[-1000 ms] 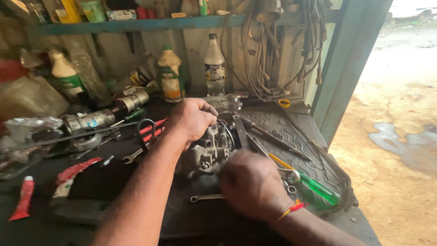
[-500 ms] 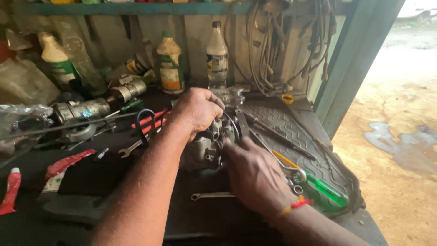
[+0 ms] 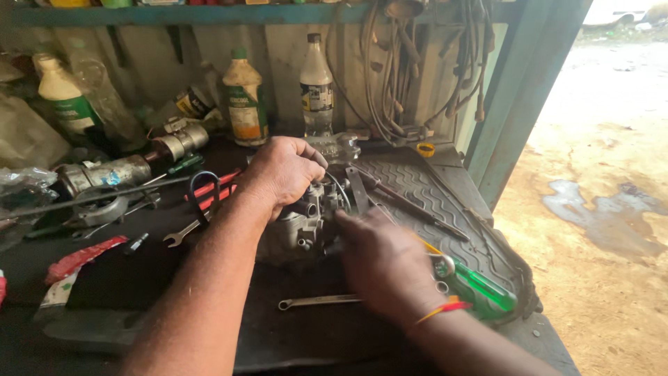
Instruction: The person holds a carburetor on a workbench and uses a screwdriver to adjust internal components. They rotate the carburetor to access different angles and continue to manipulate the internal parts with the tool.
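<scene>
Spanning the whole near view, a dark bench (image 3: 209, 327) carries everything listed, largest first

Rubber mat (image 3: 445, 195), one, ribbed, far right of the bench, a long dark tool lying across it

Metal part (image 3: 299, 226), one, grey casting, mid-bench between both hands; its top is hidden by the left hand. Against the views of a second and half a second ago it sits in the same spot, so the work on it seems to be going on with no shift of grip on the left

Left hand (image 3: 282, 174), fingers curled and pressed down over the far top of the part, gripping it

Right hand (image 3: 386, 261), a second ago lying lower and nearer, now moved up against the part's right side; fingers bunched at a small fitting there, but what they pinch cannot be told. Red-and-yellow thread at the wrist

Bottles (image 3: 245, 97), three standing at the far wall: one far left, two at centre

Screwdriver (image 3: 480, 289), one, green handle, near right, partly under the right wrist

Spanners, two: one (image 3: 316, 301) near, just below the right hand; one (image 3: 182, 232) left of the part

Pliers (image 3: 209, 191), one, red grips, left of the left hand
</scene>
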